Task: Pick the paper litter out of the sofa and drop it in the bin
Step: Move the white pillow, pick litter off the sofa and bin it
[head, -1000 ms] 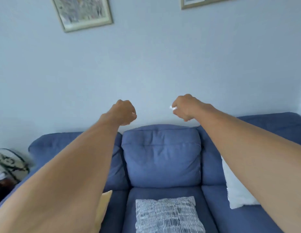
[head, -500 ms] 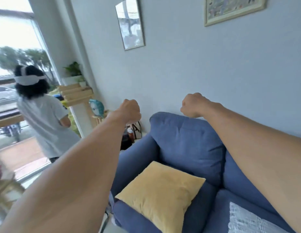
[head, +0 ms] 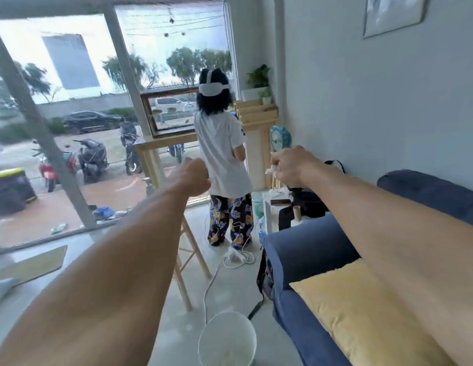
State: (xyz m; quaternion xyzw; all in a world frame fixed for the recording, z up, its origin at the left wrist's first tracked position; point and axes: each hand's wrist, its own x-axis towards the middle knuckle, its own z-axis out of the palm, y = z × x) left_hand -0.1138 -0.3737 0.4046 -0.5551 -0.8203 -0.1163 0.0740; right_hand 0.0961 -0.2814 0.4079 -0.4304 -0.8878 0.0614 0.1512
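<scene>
Both my arms are stretched out in front of me. My right hand is closed around a small white scrap of paper litter that pokes out at its left side. My left hand is a closed fist; whether anything is inside cannot be seen. A white bin stands on the floor at the bottom centre, well below both hands, beside the arm of the blue sofa. A yellow cushion lies on the sofa seat under my right forearm.
A person in a white shirt stands ahead with their back to me, near a wooden table. A white cable runs over the floor toward the bin. A side table with small items sits past the sofa arm. A large window fills the left.
My view has swung left from the sofa back to the room and window. The bin and the whole standing person have come into view. Both fists stay raised, and paper now shows at my right hand.
</scene>
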